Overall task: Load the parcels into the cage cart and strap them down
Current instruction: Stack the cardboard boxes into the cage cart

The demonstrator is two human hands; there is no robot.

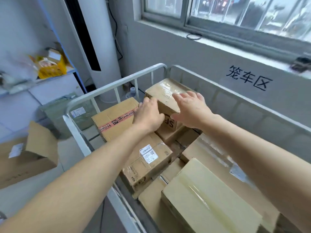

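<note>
Your left hand [149,115] lies against the near left corner of the taped parcel [165,96], a brown cardboard box with glossy clear tape across its lid, fingers curled loosely round the edge rather than gripping it. Your right hand [191,109] is spread flat, fingers apart, palm down over the right half of that same lid, the thumb dropping down the front face where dark printed letters show. The box sits high in the far corner of the cage cart [116,83], whose pale metal rail is a rounded tube with thin upright bars. Just left of your left hand, touching the taped parcel's side, lies a flat matte carton [112,121] sealed with a pink printed tape strip. Under your left forearm sits a labelled box [148,162], wrapped in wrinkled clear film and bearing a white shipping label. Beneath your right forearm a long pale box [207,197] with a smooth, shiny taped top lies tilted over other brown cartons. Outside the cart, well to the left of your left arm, an open carton [32,153] stands on the floor with one flap raised, and a grey-green plastic mailer [67,110] lies beyond the rail. Beyond both hands stands a smooth white cylindrical unit [99,47], and painted black characters [249,78] mark the grey wall below the window.
</note>
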